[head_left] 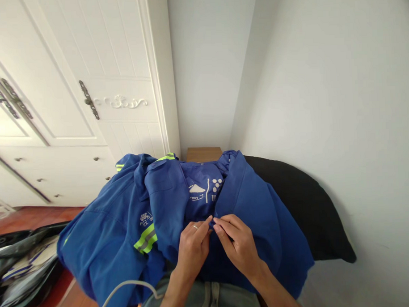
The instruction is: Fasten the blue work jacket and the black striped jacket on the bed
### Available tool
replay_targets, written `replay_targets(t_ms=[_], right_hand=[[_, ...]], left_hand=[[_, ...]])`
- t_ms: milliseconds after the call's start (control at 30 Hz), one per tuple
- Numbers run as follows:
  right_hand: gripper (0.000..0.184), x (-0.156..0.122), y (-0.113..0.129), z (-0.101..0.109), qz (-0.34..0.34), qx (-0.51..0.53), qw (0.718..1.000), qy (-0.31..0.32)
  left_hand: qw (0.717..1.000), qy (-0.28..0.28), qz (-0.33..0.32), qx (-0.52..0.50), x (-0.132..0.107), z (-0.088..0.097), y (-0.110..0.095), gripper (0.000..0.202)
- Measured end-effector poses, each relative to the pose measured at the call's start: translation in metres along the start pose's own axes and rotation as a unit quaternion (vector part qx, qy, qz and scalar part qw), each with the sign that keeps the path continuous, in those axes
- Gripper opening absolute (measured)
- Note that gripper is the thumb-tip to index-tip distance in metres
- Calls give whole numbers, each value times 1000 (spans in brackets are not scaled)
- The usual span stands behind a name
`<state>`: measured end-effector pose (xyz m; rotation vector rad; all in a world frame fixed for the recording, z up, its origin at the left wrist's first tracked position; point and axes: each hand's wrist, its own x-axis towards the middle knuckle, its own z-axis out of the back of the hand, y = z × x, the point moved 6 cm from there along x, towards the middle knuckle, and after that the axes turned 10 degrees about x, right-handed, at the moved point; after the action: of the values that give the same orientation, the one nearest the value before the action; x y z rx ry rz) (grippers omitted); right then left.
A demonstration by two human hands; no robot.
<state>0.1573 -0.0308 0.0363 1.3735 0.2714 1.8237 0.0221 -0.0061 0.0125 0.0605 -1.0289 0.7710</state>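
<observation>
At lap centre, w/ blue jacket (180, 217) spread away from me, I see left hand (193, 247) and right hand (239, 246) both pinching its front edge, fingertips touching. Edge runs fwd toward collar; hands equally near. Black cushion (307, 203) to the right.

pinch spot: fingertips of left hand (193, 247) & right hand (239, 248) cover what's pinched on blue jacket (206, 216); button or zip, can't tell
forearms: both cut by bottom edge
jacket print: white logo too small to read
black bag (23, 263), left of jacket: cut by left edge, contents unclear
black cushion (303, 203): left part hidden behind jacket
</observation>
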Motion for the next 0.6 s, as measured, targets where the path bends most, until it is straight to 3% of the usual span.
replay_targets(t_ms=[100, 200, 333, 467, 600], right_hand=[[22, 6, -1, -1, -73, 97, 991, -52], [23, 10, -2, -3, -99, 113, 986, -73], [17, 12, 1, -8, -72, 82, 994, -29], [28, 12, 8, -12, -16, 33, 999, 29], [16, 14, 12, -9, 51, 30, 998, 8]], left_hand=[[997, -55, -8, -52, 1, 7, -3, 39], [996, -54, 15, -69, 2, 11, -1, 38], [998, -8, 60, -34, 4, 16, 3, 24], [999, 1, 40, 30, 7, 24, -2, 22], [999, 24, 18, 35, 13, 23, -6, 21]])
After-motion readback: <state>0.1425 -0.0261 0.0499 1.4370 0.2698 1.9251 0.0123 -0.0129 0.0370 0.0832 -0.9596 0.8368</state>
